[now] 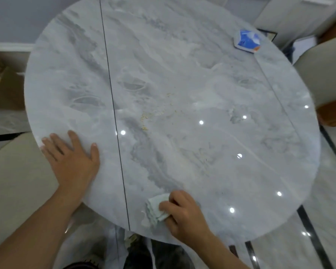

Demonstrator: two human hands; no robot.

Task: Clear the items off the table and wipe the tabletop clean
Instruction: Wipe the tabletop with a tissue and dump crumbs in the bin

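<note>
A round grey marble table [182,74] fills the view. My right hand [184,214] grips a folded pale cloth [156,207] and holds it against the tabletop near the front edge. My left hand [72,158] lies flat on the table's left edge with fingers spread. Small yellowish crumbs [145,118] are scattered near the middle of the top. A blue and white packet [247,40] sits at the far right of the table.
A thin dark seam [113,105] runs across the tabletop from back to front. A beige chair [328,74] stands at the right, another beige seat [17,181] at the left. Glossy floor with dark strips [310,233] lies at lower right.
</note>
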